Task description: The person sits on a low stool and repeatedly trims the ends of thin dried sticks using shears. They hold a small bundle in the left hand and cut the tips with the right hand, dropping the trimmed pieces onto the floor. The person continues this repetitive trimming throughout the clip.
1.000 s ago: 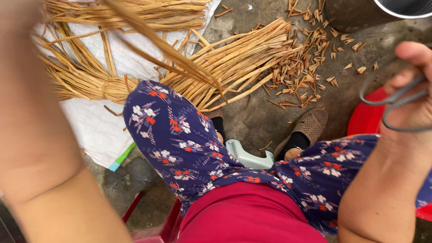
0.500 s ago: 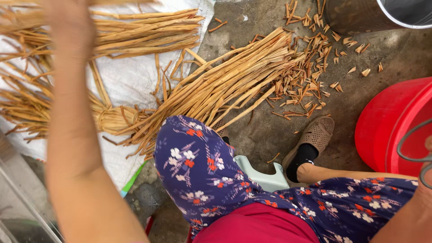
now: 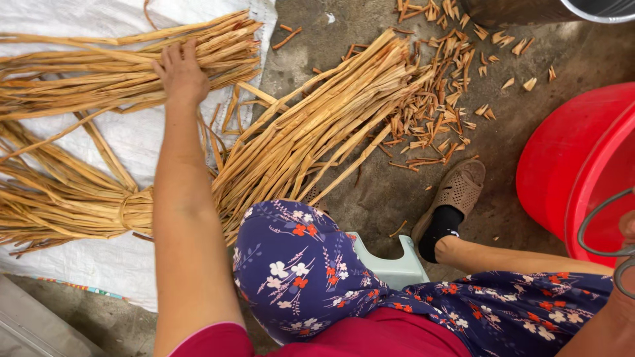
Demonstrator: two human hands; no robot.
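Observation:
My left hand (image 3: 180,74) reaches far forward and lies palm down on a bundle of long straw-coloured strips (image 3: 99,73), its fingers curled over them, on a white woven sheet (image 3: 132,139). Only a sliver of my right hand (image 3: 627,228) shows at the right edge, closed on the grey metal loop handles of scissors (image 3: 598,231); the blades are out of view. A second, fanned-out sheaf of strips (image 3: 317,132) lies between my left arm and my knee in blue flowered cloth (image 3: 291,264).
A tied bundle of strips (image 3: 66,205) lies left on the sheet. Several short cut-off bits (image 3: 450,86) litter the concrete ahead. A red tub (image 3: 575,158) stands right, a metal pot (image 3: 595,8) top right, a pale low stool (image 3: 397,268) under my leg.
My left arm has swung from raised near the camera down and forward, laying its handful of strips onto the sheet. My right hand with the scissors has slid to the right edge.

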